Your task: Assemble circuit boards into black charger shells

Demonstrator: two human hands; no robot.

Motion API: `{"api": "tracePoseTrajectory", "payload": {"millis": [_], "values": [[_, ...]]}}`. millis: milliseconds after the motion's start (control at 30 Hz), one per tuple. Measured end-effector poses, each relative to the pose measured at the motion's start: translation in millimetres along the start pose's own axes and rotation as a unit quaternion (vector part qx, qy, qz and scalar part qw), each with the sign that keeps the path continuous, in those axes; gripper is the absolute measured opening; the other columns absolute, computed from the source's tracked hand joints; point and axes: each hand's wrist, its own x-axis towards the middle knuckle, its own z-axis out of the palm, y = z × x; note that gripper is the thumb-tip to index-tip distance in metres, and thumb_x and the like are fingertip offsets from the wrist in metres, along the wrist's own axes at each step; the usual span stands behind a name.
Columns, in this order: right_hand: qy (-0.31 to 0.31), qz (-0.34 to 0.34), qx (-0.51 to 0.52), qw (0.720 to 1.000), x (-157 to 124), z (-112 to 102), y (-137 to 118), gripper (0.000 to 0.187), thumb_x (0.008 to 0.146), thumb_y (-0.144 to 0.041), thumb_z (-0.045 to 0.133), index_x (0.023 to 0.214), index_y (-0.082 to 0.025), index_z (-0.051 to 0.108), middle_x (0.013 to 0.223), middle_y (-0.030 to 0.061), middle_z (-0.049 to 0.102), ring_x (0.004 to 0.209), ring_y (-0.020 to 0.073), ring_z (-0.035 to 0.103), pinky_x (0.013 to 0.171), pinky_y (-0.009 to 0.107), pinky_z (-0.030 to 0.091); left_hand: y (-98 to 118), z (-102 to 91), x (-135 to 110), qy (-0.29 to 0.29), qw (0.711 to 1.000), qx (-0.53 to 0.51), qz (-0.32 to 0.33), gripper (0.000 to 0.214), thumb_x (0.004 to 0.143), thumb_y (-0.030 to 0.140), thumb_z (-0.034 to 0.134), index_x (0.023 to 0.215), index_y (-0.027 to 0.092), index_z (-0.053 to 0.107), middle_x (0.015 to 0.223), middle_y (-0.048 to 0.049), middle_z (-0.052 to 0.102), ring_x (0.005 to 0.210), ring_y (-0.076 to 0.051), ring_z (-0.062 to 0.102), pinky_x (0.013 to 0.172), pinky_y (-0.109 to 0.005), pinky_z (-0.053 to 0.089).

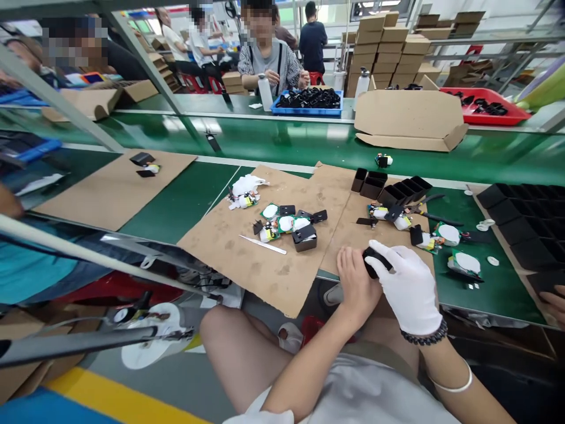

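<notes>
Bare and wrapped round one side of a black plastic housing (374,264), my left hand (356,277) is closed at the table's near edge. My right hand (408,285), in a white glove, grips the same housing from the other side. The fingers cover much of it. Just beyond lie circuit board assemblies (399,219) with black end plates, and a pair of pliers (426,203). To the left on the cardboard (265,277) are more boards (286,224), a black case (305,240) with a board part at its top, and a white flat stick (263,244).
Rows of black cases (516,221) stand at the right, near another person's hand (554,303). Beyond runs a green conveyor belt (282,138) carrying a small board (384,160). A blue tray (308,111) of black parts and a cardboard box (408,118) stand across it.
</notes>
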Motion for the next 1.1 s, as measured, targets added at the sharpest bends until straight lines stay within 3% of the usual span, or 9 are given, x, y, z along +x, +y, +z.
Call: {"api": "tracePoseTrajectory", "payload": {"millis": [167,300,400,533,633,767,867,933,1100], "values": [[0.089,0.016,0.067,0.994,-21,14,3,0.016,0.093,-0.035,0.066,0.1,-0.024,0.075,0.101,0.0112,0.077,0.092,0.0268,0.071,0.083,0.043,0.058,-2,-1.7,0,-0.026,1.0,-0.006,-0.009,0.018,0.087,0.018,0.056,0.104,0.018,0.049,0.099,-0.0121,0.061,0.103,-0.032,0.062,0.096,-0.053,0.052],[0.05,0.032,0.154,0.986,-27,21,7,0.016,0.092,-0.034,0.065,0.102,-0.024,0.074,0.114,0.0106,0.076,0.105,0.027,0.073,0.093,0.045,0.061,-4,-4.7,1,-0.056,0.998,-0.024,-0.021,0.026,0.084,0.02,0.061,0.107,0.017,0.049,0.103,-0.0135,0.061,0.107,-0.034,0.061,0.098,-0.056,0.051],[0.016,0.019,0.17,0.985,-24,14,10,0.017,0.092,-0.03,0.064,0.105,-0.024,0.073,0.11,0.0081,0.078,0.099,0.0251,0.076,0.089,0.04,0.064,-9,-12.1,3,-0.088,0.995,-0.044,-0.015,0.031,0.083,0.021,0.064,0.111,0.016,0.05,0.104,-0.0137,0.061,0.107,-0.034,0.061,0.096,-0.055,0.053],[0.05,0.005,0.123,0.991,-20,-5,15,0.017,0.089,-0.028,0.069,0.106,-0.026,0.073,0.113,0.008,0.078,0.101,0.0261,0.076,0.093,0.04,0.063,-19,-25.4,4,-0.127,0.987,-0.097,0.031,0.045,0.085,0.021,0.066,0.125,0.017,0.046,0.121,-0.0153,0.06,0.119,-0.032,0.059,0.103,-0.054,0.051],[0.07,0.024,0.097,0.993,-18,-8,24,0.017,0.09,-0.03,0.068,0.105,-0.024,0.073,0.114,0.0109,0.077,0.102,0.0277,0.076,0.092,0.041,0.063,-24,-30.7,4,-0.114,0.987,-0.114,0.025,0.045,0.09,0.019,0.06,0.132,0.019,0.044,0.131,-0.0162,0.056,0.127,-0.03,0.056,0.107,-0.051,0.05],[0.01,0.024,0.102,0.994,-13,-4,38,0.014,0.092,-0.033,0.065,0.096,-0.023,0.074,0.097,0.0084,0.08,0.087,0.0258,0.077,0.081,0.04,0.065,-23,-30.6,5,-0.104,0.987,-0.121,0.008,0.047,0.09,0.016,0.058,0.135,0.02,0.042,0.131,-0.0157,0.056,0.127,-0.029,0.057,0.106,-0.048,0.051],[0.074,0.044,0.096,0.992,-12,-5,43,0.016,0.089,-0.032,0.069,0.103,-0.023,0.073,0.105,0.0094,0.078,0.097,0.0273,0.076,0.094,0.044,0.062,-22,-29.8,7,-0.109,0.987,-0.116,0.005,0.047,0.09,0.016,0.057,0.134,0.019,0.043,0.132,-0.0158,0.056,0.127,-0.029,0.057,0.107,-0.048,0.052],[0.113,0.065,0.089,0.987,-14,-3,45,0.016,0.089,-0.033,0.069,0.1,-0.022,0.073,0.101,0.0107,0.078,0.094,0.0284,0.075,0.09,0.045,0.062,-21,-29.6,7,-0.113,0.987,-0.111,0.012,0.045,0.091,0.017,0.056,0.134,0.019,0.044,0.132,-0.0162,0.057,0.128,-0.028,0.058,0.107,-0.047,0.052],[0.029,0.09,0.084,0.992,-18,7,58,0.022,0.089,-0.044,0.066,0.088,-0.022,0.07,0.089,0.009,0.078,0.078,0.0268,0.074,0.08,0.043,0.062,-16,-25.4,6,-0.121,0.991,-0.052,0.016,0.04,0.09,0.016,0.053,0.13,0.019,0.049,0.129,-0.015,0.06,0.125,-0.029,0.06,0.108,-0.05,0.052]]}}
